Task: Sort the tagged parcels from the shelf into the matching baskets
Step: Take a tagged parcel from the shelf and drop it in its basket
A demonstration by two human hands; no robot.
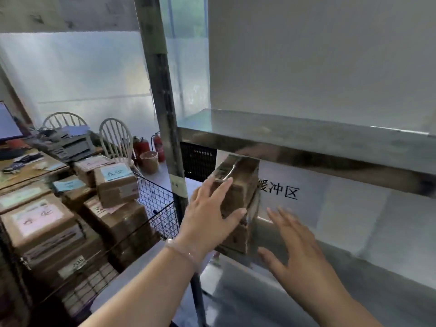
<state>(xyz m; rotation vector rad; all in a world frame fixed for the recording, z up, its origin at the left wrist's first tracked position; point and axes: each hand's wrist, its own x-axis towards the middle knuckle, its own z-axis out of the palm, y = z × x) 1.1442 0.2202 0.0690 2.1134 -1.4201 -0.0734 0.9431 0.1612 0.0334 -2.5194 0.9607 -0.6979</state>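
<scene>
I see my left hand (210, 215) flat against the parcel (243, 182) on the shelf (354, 267); right hand (299, 251) spread beside it.

A small parcel-sorting storeroom: steel shelving (306, 140) stands beside a wire basket (157, 201) stacked with tagged cardboard parcels (115, 185), a printed zone sign (279, 192) is on the wall behind it, and a desk (26, 172) with a printer (70, 145) and fire extinguishers (141, 147) sit beyond.
</scene>
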